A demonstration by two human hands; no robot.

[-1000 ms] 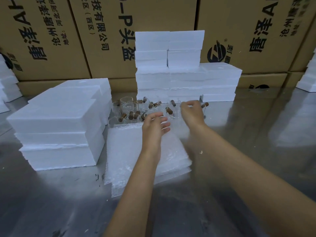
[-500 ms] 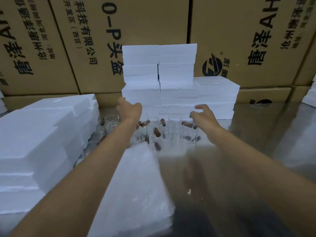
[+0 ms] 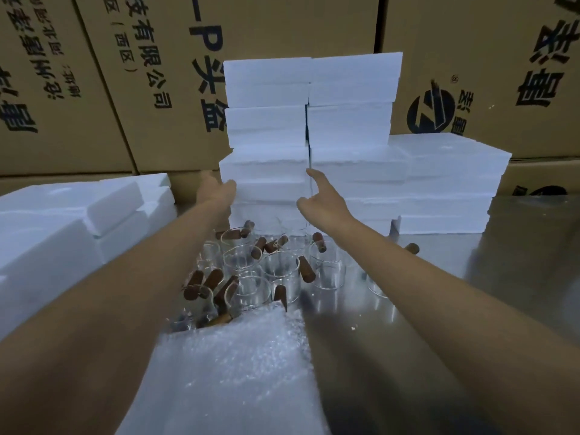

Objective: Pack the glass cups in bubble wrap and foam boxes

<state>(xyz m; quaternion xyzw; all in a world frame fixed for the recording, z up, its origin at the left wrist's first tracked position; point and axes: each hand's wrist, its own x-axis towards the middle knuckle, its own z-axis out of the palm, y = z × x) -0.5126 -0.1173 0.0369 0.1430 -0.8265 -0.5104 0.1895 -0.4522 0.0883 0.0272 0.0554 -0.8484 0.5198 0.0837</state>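
Two bare arms stretch out over the steel table (image 3: 518, 277), both reaching for the tall stack of foam boxes (image 3: 266, 127) up at twelve o'clock. The left hand (image 3: 216, 188) is laid against the stack's left side, low down, thumb on the front face; its fingers are hidden round the corner, so I can't tell whether it grips or only presses. The right hand (image 3: 323, 199) is at the seam between the two columns, forefinger pointing up and touching the foam, thumb out to the left, the other fingers folded loosely, nothing held in it.

Between the forearms, just below the stack, stands a cluster of glass cups (image 3: 279, 271) with brown wooden handles, upright and crowded together, one or two more off at three o'clock beyond the right arm. Down at six o'clock lies a pile of bubble wrap (image 3: 238, 372), its far edge touching the nearest cups. At nine o'clock sits another heap of foam boxes (image 3: 62, 233); a lower heap (image 3: 445, 183) at two o'clock. Big printed cartons (image 3: 141, 73) wall off the back.
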